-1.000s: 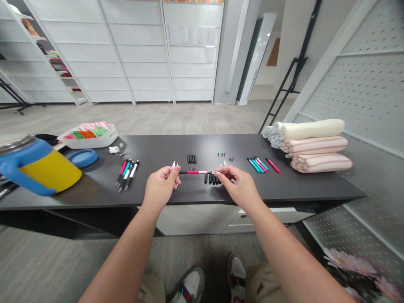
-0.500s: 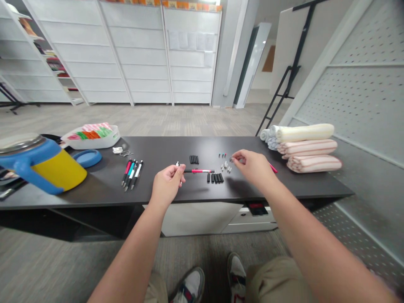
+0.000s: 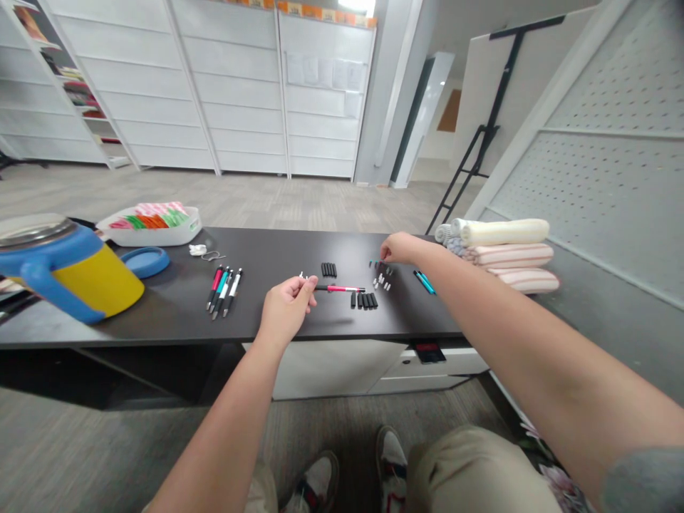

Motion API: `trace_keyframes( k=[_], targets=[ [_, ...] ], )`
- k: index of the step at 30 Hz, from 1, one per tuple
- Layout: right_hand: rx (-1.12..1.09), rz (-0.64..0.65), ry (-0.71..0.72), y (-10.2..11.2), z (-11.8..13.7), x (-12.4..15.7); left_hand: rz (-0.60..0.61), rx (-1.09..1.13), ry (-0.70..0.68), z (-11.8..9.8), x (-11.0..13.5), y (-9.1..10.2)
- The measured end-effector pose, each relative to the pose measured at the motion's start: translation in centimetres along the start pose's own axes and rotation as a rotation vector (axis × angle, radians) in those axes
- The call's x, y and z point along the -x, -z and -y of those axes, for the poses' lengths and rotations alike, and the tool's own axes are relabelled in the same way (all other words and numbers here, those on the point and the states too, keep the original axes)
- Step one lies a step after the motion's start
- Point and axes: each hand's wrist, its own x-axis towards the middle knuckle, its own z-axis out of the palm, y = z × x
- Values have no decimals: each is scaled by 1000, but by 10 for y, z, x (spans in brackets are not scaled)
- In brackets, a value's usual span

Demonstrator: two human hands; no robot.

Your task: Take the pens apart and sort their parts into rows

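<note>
My left hand [image 3: 288,303] pinches a slim red-and-black pen part [image 3: 342,289], held level just above the dark table. Small white bits show by its fingertips. Out to the right, the closed fingertips of my right hand [image 3: 400,248] are at the row of tiny colored pieces [image 3: 372,263]; whether they grip one is hidden. Just nearer lie several small white parts [image 3: 381,278]. Black sleeves form one group [image 3: 329,270] behind the pen part and another [image 3: 364,301] in front. Turquoise barrels [image 3: 425,282] lie beneath my right forearm.
Several pens [image 3: 223,292] lie left of my left hand. Farther left are a blue-and-yellow jug [image 3: 101,285], a blue lid [image 3: 146,261], a white cord [image 3: 198,250] and a white basket [image 3: 184,231]. Rolled towels [image 3: 513,254] are stacked at right on the dark table [image 3: 267,246].
My right hand has moved away from me and slightly left, from beside the white parts to the colored pieces. My left hand still holds the pen part. The view has shifted a little.
</note>
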Motion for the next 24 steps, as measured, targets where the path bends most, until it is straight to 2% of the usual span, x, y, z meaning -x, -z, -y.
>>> trace_keyframes(
  k=[12, 20, 24],
  targets=[
    [-56, 126, 61, -3, -15, -11, 3, 12, 0, 0, -1, 0],
    [-120, 125, 71, 1, -14, -6, -4, 15, -9, 0, -1, 0],
    [-146, 59, 31, 5, -11, 3, -1, 24, 6, 0, -1, 0]
  ],
)
